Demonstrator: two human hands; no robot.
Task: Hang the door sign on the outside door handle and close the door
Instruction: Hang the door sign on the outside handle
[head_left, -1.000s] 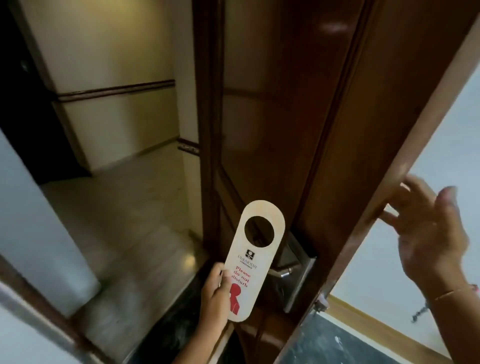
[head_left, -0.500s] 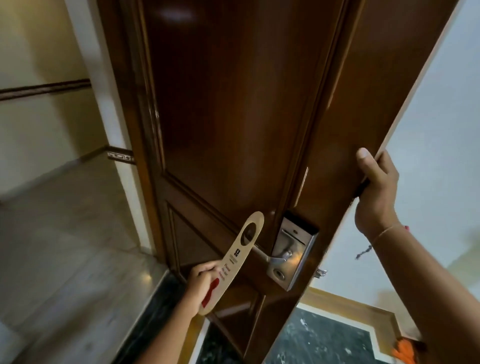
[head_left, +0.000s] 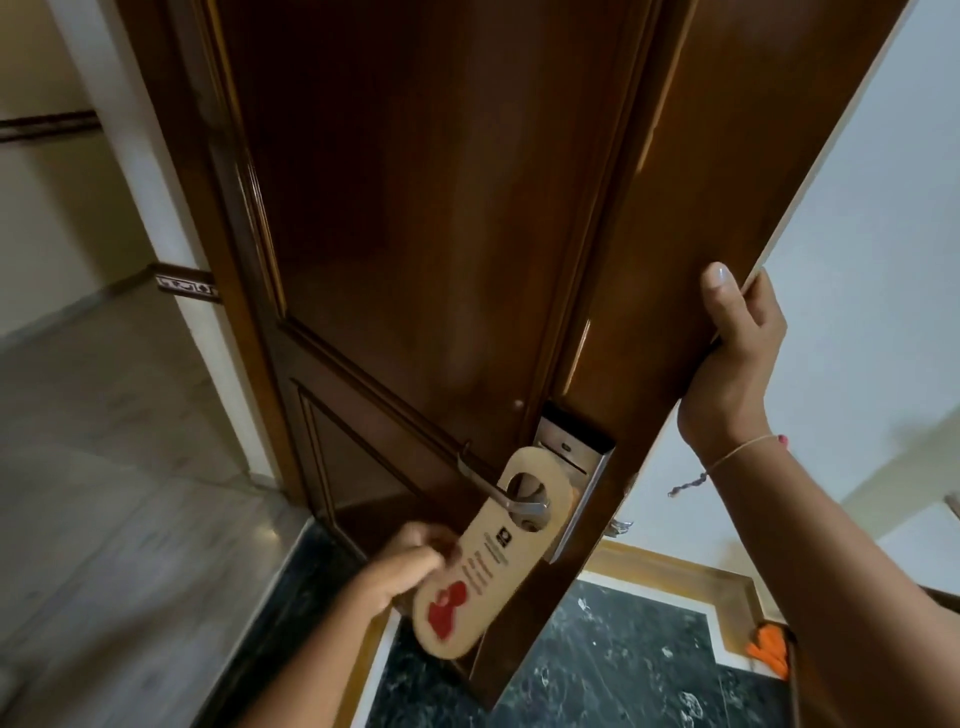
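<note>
A dark brown wooden door stands partly open in front of me. Its silver lever handle juts from a metal lock plate near the door's edge. A beige door sign with red print has its round hole over the lever, close to the plate, and hangs tilted down to the left. My left hand holds the sign by its left side, blurred by motion. My right hand grips the door's free edge, thumb on the outer face.
A pale marble corridor floor lies beyond the door on the left. A black marble floor with a white and wood border lies below the door. A white wall is at right, and something orange lies low right.
The sign's hole has slid along the lever towards the lock plate. The door has drawn closer, and my right hand went from open near the edge to gripping it.
</note>
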